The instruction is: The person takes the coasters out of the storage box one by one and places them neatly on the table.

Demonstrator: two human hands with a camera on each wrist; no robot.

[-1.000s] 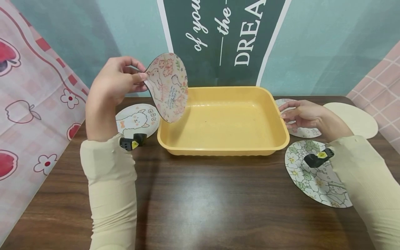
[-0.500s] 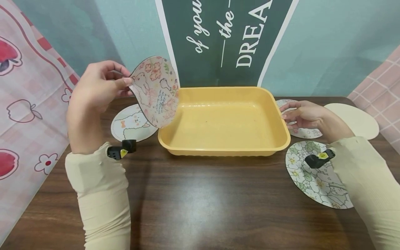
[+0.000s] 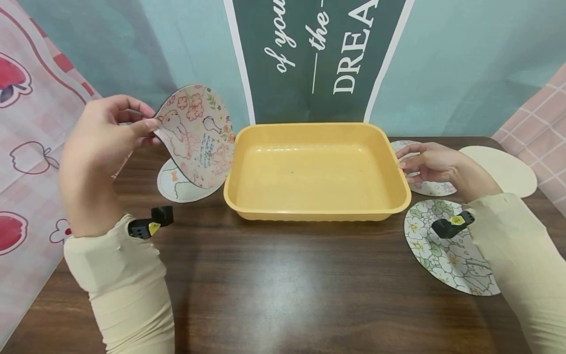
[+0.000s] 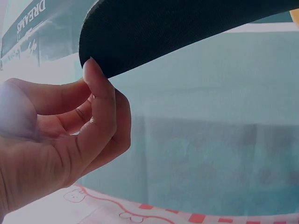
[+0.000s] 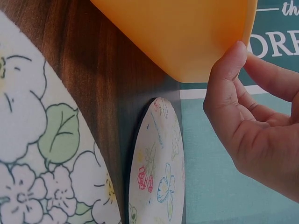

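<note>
My left hand [image 3: 103,135] is raised off the surface [image 3: 283,275] and my grip is pinched on the edge of the pink floral mat [image 3: 196,135], thumb on its printed face and fingers [image 4: 100,100] curled behind its dark underside. The mat hangs out to the right of that grip, tilted, with its far edge just beside the left rim of the yellow tray [image 3: 316,169]. Below it, lying flat, is the alpaca mat [image 3: 177,184], partly hidden by the one I hold.

My right hand [image 3: 431,162] rests at the tray's right rim, fingers relaxed and apart, gripping nothing; the thumb tip lies against the tray's outer wall in the right wrist view. Under and just beyond this hand lies the small flower mat [image 5: 159,172]. Nearer my sleeve is the green-leaf mat [image 3: 446,250], and further right the plain cream mat [image 3: 504,169], all flat.
</note>
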